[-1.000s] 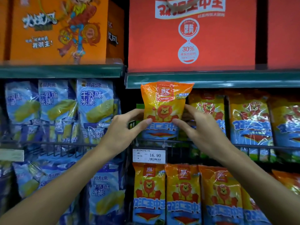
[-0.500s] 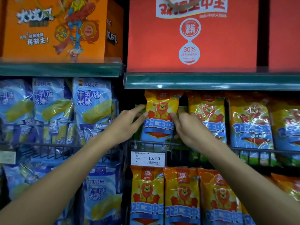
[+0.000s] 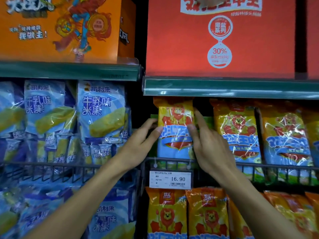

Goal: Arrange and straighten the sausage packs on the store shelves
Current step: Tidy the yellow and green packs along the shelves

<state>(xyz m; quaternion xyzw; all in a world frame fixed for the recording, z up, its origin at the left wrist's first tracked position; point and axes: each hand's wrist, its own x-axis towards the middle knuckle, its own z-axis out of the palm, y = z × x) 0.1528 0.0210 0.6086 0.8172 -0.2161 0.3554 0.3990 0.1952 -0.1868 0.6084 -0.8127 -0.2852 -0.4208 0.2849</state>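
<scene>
I hold a glossy orange-and-blue sausage pack (image 3: pixel 175 128) upright, long axis vertical, lion label facing out, in the wire-fronted shelf (image 3: pixel 259 167) under the green shelf edge. My left hand (image 3: pixel 138 144) and right hand (image 3: pixel 209 147) pinch its sides. The price tag (image 3: pixel 170 179) below reads 16.90.

We see a dim scene with heavy, saturated colours; the light seems to come from above and in front, and deep shadow sits under the green shelf edge (image 3: pixel 224 87) at 12 o'clock. White glare streaks lie on the plastic of the sausage packs (image 3: pixel 284 135) at 3 o'clock. The orange box (image 3: pixel 60 28) at 10 o'clock is blurred, and shelf lines bend near the edges.
</scene>
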